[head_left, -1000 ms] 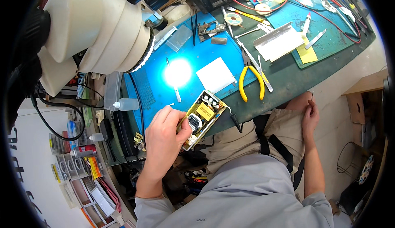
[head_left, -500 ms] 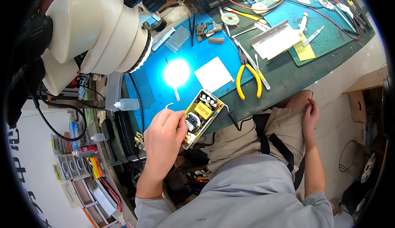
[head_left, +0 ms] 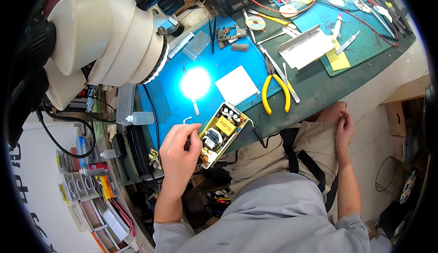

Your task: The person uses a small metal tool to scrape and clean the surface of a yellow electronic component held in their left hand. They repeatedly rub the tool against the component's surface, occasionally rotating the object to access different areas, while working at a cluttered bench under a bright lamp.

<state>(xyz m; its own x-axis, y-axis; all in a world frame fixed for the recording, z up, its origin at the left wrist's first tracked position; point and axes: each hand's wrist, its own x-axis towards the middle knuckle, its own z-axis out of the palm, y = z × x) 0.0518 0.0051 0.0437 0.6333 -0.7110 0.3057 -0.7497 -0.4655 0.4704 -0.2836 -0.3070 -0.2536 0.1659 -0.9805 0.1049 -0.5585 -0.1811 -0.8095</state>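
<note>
An opened power supply (head_left: 221,139) lies tilted at the bench's near edge, its metal case exposing a yellow transformer, a dark coil and capacitors. Beside its left side is my left hand (head_left: 179,150), fingers curled and thumb close to the index finger; whatever they may pinch is hidden. A short white wire end (head_left: 187,120) shows just beyond these fingers. My right hand (head_left: 345,129) rests by my right knee, closed on a thin rod-like tool (head_left: 346,101) whose slim tip points up. A black cord with a strain relief (head_left: 258,133) lies at the supply's right.
A white microscope (head_left: 105,34) with a bright ring light overhangs the blue mat (head_left: 159,102). Yellow-handled pliers (head_left: 276,93), tweezers (head_left: 195,102), a white pad (head_left: 237,85), a bent metal cover (head_left: 306,48) and a squeeze bottle (head_left: 140,117) lie around the bench.
My left hand has drawn slightly left and down, off the power supply's edge. The supply has shifted a little toward me. My right hand stays nearly where it was.
</note>
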